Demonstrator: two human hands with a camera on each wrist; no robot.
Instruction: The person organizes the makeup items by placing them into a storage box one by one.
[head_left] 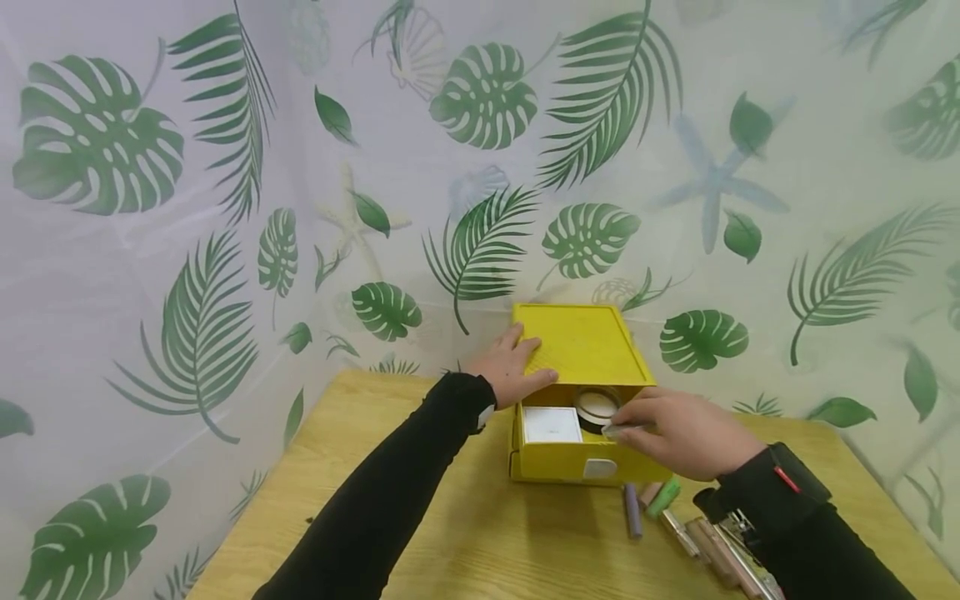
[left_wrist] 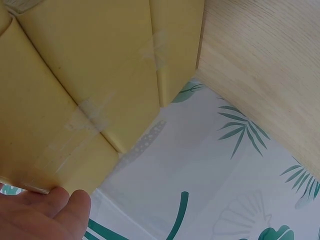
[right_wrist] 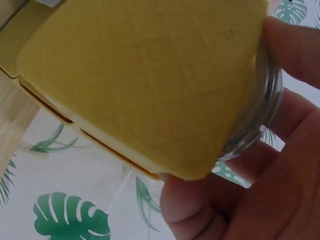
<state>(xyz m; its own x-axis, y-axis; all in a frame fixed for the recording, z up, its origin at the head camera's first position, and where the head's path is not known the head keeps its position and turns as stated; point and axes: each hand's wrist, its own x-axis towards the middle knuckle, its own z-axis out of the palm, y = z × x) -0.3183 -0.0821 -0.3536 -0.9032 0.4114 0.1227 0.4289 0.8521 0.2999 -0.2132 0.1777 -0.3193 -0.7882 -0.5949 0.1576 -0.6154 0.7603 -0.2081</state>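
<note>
In the head view a yellow box point(head_left: 555, 464) stands on the table, its lid point(head_left: 573, 337) partly raised over the front opening. My left hand point(head_left: 506, 367) rests on the lid's left edge, fingers spread and thumb along the front edge. At the opening's right side my right hand point(head_left: 686, 429) holds a clear round container point(right_wrist: 265, 100), pinched between thumb and fingers; its exact kind I cannot tell. Quilted yellow box surface hides part of it in the right wrist view. Inside the box lie a small white box point(head_left: 551, 425) and ring-shaped rolls of tape point(head_left: 597, 404).
Near my right forearm, on the wooden table point(head_left: 450, 533), lie a purple stick point(head_left: 633, 511), a green one point(head_left: 664, 497) and several pinkish and clear tubes point(head_left: 716, 550). A leaf-print sheet point(head_left: 480, 242) hangs close behind the box and along the left side.
</note>
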